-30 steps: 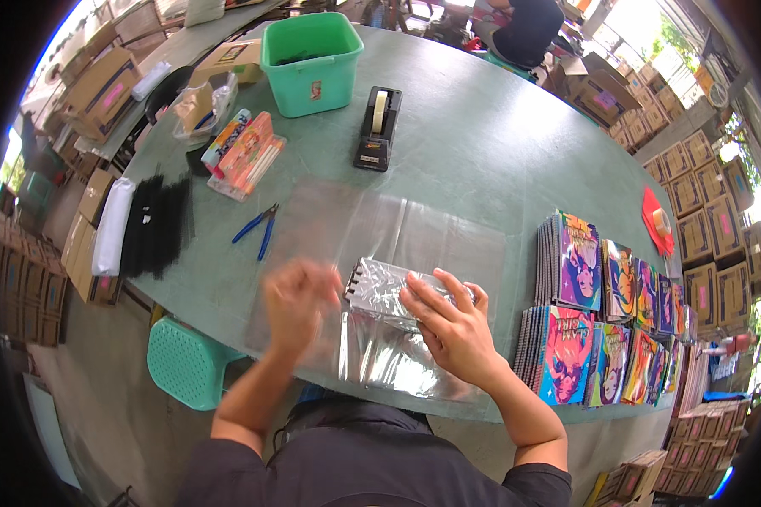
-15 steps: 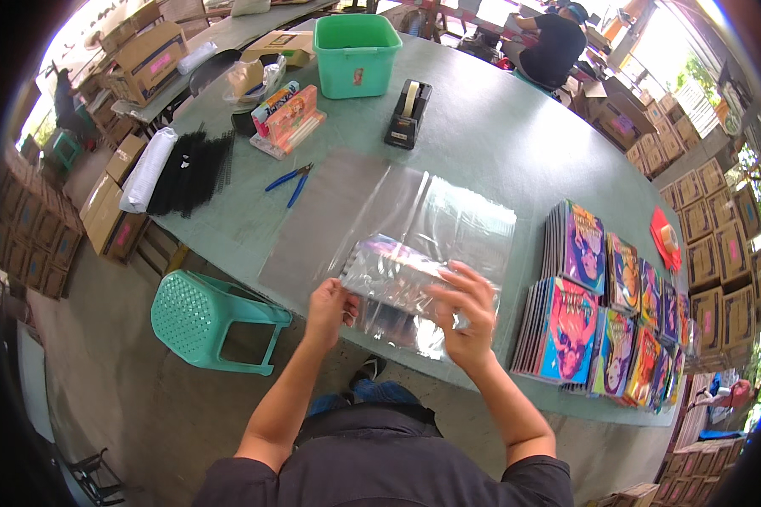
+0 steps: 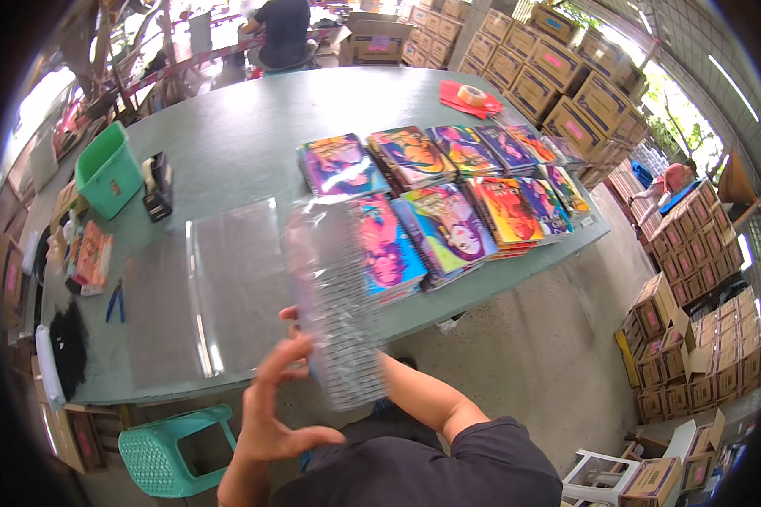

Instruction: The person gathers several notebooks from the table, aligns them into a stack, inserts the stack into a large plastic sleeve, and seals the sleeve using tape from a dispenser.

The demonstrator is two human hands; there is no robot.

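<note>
Low in the middle of the frame, the person lifts a clear plastic sleeve point(image 3: 334, 313) off the grey-green table point(image 3: 245, 144), tilted upright, probably to get it open in the air. The left hand point(image 3: 281, 401) sits at its lower left edge, fingers spread wide and curled, not gripping. The right hand is hidden behind the plastic (I cannot tell its grip). More clear sheets point(image 3: 203, 287) lie left; colourful books point(image 3: 448, 190) are stacked right of centre.
</note>
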